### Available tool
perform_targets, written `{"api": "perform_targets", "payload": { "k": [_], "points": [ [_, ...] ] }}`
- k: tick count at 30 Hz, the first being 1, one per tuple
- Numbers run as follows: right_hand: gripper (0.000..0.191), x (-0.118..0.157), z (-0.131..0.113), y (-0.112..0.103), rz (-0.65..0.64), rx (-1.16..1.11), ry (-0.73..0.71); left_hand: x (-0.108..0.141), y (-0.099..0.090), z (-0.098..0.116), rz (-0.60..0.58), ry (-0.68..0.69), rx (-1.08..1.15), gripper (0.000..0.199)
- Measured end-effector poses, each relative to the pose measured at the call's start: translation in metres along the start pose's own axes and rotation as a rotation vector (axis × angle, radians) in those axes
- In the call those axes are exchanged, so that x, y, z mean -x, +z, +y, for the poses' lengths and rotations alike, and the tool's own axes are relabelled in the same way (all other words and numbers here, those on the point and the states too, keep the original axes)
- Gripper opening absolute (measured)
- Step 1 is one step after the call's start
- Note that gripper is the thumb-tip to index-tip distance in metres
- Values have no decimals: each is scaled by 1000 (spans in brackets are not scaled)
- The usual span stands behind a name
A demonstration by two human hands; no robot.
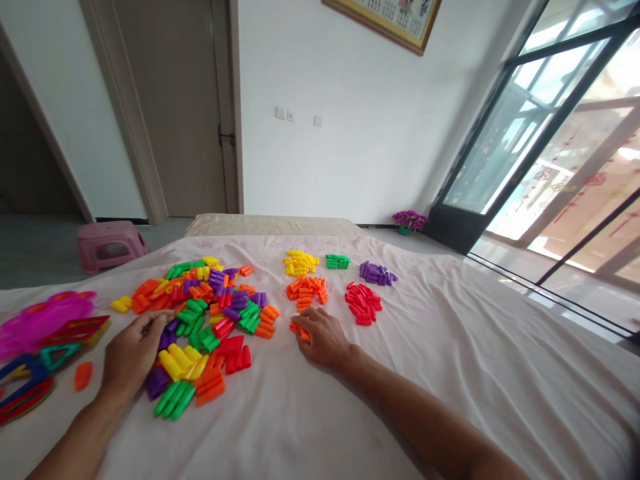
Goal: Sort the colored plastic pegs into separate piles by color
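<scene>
A large mixed heap of plastic finger-shaped pieces [220, 293] in orange, green, purple, red and yellow lies left of centre on the cloth. My left hand [131, 350] rests at the heap's left edge with its fingers pinched together; what they hold, if anything, is hidden. Out to the right, my right hand [323, 337] is closed over an orange plastic piece [301, 332], low on the cloth. Just beyond it lies a small orange pile [307, 291]. Single-colour piles stand around that one: yellow [301, 263], green [338, 261], purple [377, 273] and red [363, 304].
A wrinkled pale cloth [410, 373] covers the surface. At the left lie a pink plastic piece [47, 323], coloured frame shapes [60, 357] and a loose orange piece [83, 376]. A pink stool [111, 245] stands beyond, and flowers [410, 220] sit by the glass door.
</scene>
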State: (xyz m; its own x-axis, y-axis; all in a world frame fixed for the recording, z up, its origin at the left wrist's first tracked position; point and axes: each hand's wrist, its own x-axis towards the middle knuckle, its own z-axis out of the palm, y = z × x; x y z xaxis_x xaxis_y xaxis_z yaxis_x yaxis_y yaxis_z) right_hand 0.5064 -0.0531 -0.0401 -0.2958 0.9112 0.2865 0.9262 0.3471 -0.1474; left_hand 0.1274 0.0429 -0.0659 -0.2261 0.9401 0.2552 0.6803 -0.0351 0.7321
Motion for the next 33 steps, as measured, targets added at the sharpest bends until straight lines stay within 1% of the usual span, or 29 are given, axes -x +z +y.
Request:
{"api": "perform_targets", "payload": {
  "k": [4,8,12,14,16,18,21,23,26,29,31,33],
  "points": [
    [31,-2,6,-7,-38,-25,-81,2,-2,3,7,0,22,38],
    [32,9,16,-15,-44,-65,-145,1,-1,0,33,22,25,39],
    [29,23,16,-21,-9,-86,-96,0,2,-3,42,25,45,38],
    [27,25,14,-24,-15,-98,-66,-1,3,-3,47,31,63,38],
    [34,23,11,-28,-28,-125,-64,-1,4,-3,51,32,85,38],
    [40,16,7,-31,-15,-161,-64,-1,4,-4,51,29,101,38],
    [31,-1,-1,-34,23,-203,-1,-1,5,-5,50,27,106,39],
    [27,-17,-10,-33,19,-205,53,-1,5,-5,48,23,111,39],
    [31,-44,-25,-26,-32,-157,122,-1,4,-5,48,23,122,39],
    [34,-69,-39,-17,-114,-65,176,0,3,-3,43,24,111,39],
    [32,-80,-46,-9,-177,-24,189,0,3,-2,37,21,103,39],
    [30,-85,-49,-2,-221,-25,188,0,3,-2,36,15,106,38]
  ]
}}
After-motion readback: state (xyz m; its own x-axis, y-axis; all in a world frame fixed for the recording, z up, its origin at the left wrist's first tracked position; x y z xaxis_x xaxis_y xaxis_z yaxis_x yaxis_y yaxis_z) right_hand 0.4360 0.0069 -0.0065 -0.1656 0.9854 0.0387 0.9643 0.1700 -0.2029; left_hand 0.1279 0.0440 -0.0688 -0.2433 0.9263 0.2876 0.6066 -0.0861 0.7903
